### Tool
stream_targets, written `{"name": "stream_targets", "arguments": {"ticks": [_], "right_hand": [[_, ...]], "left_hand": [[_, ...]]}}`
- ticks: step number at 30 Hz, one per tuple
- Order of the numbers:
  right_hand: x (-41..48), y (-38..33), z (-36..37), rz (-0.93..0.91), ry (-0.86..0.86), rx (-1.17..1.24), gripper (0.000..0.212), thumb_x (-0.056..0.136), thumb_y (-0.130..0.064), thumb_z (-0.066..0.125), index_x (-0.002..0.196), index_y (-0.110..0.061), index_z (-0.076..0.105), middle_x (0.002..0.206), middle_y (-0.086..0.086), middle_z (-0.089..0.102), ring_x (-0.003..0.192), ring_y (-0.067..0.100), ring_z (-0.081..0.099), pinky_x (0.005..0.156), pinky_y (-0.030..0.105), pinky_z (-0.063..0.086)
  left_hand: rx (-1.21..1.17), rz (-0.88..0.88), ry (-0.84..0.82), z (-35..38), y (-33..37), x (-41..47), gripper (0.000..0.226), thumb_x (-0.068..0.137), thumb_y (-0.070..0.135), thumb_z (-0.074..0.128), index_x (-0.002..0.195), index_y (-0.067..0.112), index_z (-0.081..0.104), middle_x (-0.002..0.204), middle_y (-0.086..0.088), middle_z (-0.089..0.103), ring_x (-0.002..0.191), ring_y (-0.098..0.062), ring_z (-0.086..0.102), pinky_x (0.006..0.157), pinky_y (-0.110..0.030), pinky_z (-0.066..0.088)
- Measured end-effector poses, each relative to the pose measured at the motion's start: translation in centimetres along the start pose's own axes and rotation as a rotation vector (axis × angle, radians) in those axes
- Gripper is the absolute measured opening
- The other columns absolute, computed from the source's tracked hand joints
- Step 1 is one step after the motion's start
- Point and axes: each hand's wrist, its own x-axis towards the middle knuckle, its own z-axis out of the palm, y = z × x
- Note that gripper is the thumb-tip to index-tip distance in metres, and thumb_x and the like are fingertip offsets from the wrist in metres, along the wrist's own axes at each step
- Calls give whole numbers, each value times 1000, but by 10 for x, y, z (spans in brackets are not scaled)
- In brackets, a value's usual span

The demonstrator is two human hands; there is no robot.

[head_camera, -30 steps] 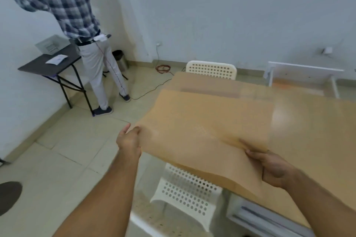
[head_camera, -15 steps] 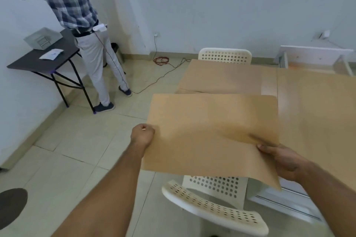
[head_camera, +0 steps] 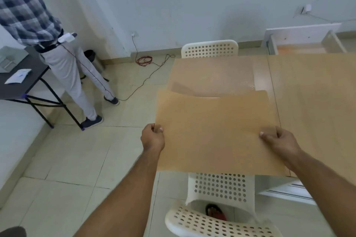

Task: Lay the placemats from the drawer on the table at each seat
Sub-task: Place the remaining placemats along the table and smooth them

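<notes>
I hold a tan placemat point(head_camera: 215, 131) flat over the near left corner of the wooden table point(head_camera: 316, 102). My left hand point(head_camera: 153, 137) grips its left edge, thumb on top. My right hand point(head_camera: 279, 140) pinches its right edge, fingers on top. The mat's near part overhangs the white perforated chair point(head_camera: 221, 198) below it. A second tan placemat point(head_camera: 212, 75) lies flat on the table beyond, in front of the far white chair point(head_camera: 210, 48). An open white drawer point(head_camera: 304, 42) shows at the back right.
A person in a checked shirt point(head_camera: 63, 67) stands at the left beside a black folding table point(head_camera: 21, 82) with papers. A red cable point(head_camera: 144, 61) trails over the tiled floor. A dark bin point(head_camera: 92, 57) stands by the wall.
I have drawn the placemat nearer and levelled it over the table's near corner. My left hand now grips the edge lower down, and the view has tilted down toward the near chair.
</notes>
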Motion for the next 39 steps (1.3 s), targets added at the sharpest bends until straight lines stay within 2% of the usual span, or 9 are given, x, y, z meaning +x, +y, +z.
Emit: {"name": "stream_targets", "arguments": {"ticks": [5,12,18,22,25,31,35,39], "right_hand": [[18,10,4,37,91,-44,32,88,-9,73,117,-15,61,108,16,70,93,34,68,84,47,57],[32,18,27,55,295,-272,62,85,-17,74,142,-19,51,123,16,67,110,36,63,100,43,48],[40,18,54,-21,346,-468,60,90,-20,67,145,-14,47,130,18,62,117,40,58,101,45,44],[46,14,65,-7,336,-545,64,93,-21,63,151,-8,38,145,23,46,131,40,46,110,42,35],[49,13,70,-27,321,-588,68,92,-21,64,152,-4,36,151,21,42,138,38,40,116,42,29],[43,13,86,36,323,-908,73,90,-43,56,152,-16,30,156,12,35,136,39,34,106,51,36],[41,12,93,41,305,-1017,69,93,-47,47,152,-16,27,160,14,27,141,36,28,108,51,31],[42,13,96,-6,278,-1123,65,97,-49,41,152,-16,29,161,13,25,140,38,29,107,50,34]], "left_hand": [[56,8,-17,24,1,25,27,97,21,59,121,10,63,118,-11,68,103,-31,64,82,-34,51],[84,14,-53,48,-11,54,41,97,14,61,137,9,56,132,-15,63,119,-33,59,100,-38,47],[132,29,-62,52,-18,83,42,95,12,61,137,10,56,129,-14,65,118,-33,60,99,-39,47],[222,67,-106,51,-24,93,48,93,14,58,141,13,52,133,-8,63,121,-31,58,102,-40,46],[331,127,-161,49,-24,101,54,95,18,56,147,15,45,139,-7,54,126,-29,53,102,-41,44],[487,173,-229,49,-19,115,60,95,24,56,152,17,37,143,-10,45,128,-31,48,100,-42,45],[569,179,-237,50,-14,121,61,95,24,56,152,17,36,144,-10,42,133,-31,40,102,-43,43],[613,173,-247,50,-11,124,60,94,25,54,152,17,36,143,-10,42,132,-31,40,101,-43,43]]}}
